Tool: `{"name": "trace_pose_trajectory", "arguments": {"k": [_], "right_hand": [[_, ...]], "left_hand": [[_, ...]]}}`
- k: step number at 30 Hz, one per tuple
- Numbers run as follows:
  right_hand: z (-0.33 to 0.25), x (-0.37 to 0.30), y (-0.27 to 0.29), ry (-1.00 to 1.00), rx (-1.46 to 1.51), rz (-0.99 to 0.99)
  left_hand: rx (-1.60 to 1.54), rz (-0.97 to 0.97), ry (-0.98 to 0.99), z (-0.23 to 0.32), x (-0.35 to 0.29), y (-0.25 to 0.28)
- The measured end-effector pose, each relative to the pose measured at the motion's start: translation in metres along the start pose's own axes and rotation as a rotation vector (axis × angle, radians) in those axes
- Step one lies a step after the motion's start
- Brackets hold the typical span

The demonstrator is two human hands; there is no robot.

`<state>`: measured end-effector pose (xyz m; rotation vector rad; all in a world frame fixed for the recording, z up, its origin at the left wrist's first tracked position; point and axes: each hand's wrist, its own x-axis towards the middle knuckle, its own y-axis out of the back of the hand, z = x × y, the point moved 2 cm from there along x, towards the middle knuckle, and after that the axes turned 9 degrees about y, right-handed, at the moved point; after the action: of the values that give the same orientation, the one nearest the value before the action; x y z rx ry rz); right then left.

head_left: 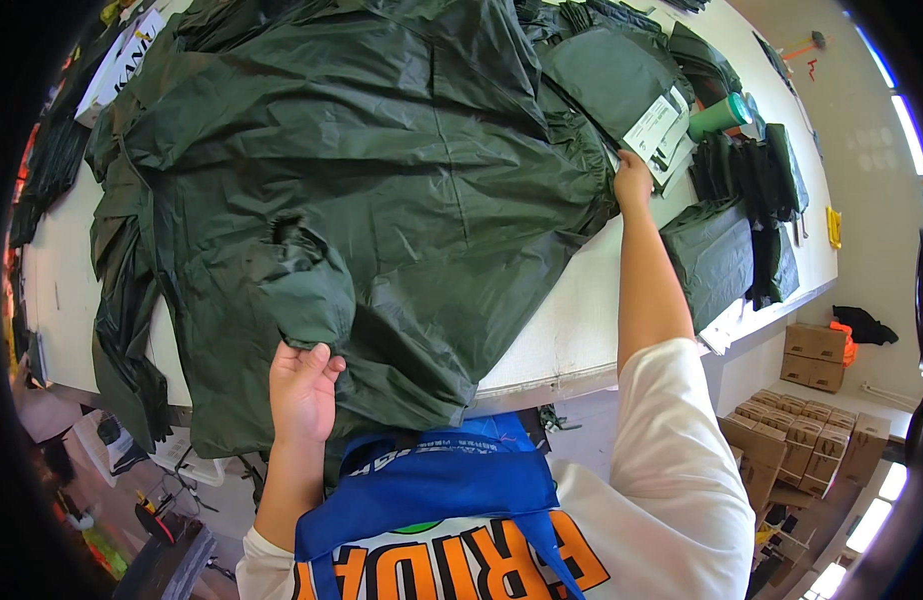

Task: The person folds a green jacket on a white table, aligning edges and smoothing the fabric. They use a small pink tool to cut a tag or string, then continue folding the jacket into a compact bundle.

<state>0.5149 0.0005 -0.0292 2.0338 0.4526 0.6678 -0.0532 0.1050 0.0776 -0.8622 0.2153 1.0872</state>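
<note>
A large dark green waterproof garment [382, 140] lies spread and wrinkled over the white table. By its near left part, my left hand [307, 385] pinches the lower edge of a small dark green pouch-like piece [307, 295] with a gathered top. Whether that piece is joined to the garment I cannot tell. Farther off to the right, my right hand [634, 182] is closed at the garment's gathered elastic edge, its fingertips partly hidden. Just beyond that hand, a white printed sheet [657, 130] lies on a folded dark green piece [614, 80].
Folded dark green bundles [712, 260] and a green roll [719, 116] occupy the table's right side. More dark fabric [127, 290] hangs over the left front edge. Cardboard boxes [797, 435] stand on the floor at right. The white table's edge [552, 385] runs before me.
</note>
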Motion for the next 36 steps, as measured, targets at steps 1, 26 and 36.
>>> {"name": "trace_pose_trajectory", "arguments": {"k": [1,26,36], "right_hand": [[-0.004,0.015,-0.003,0.099,0.006,-0.03],[-0.327,-0.236,0.134,0.546,0.824,-0.391],[-0.326,-0.263,0.12,0.138,1.241,-0.508]], "left_hand": [[0.031,0.024,0.001,-0.002,0.0,-0.006],[0.007,-0.204,0.142,0.012,-0.027,-0.065],[-0.068,-0.234,0.171,0.014,-0.036,-0.056]]}}
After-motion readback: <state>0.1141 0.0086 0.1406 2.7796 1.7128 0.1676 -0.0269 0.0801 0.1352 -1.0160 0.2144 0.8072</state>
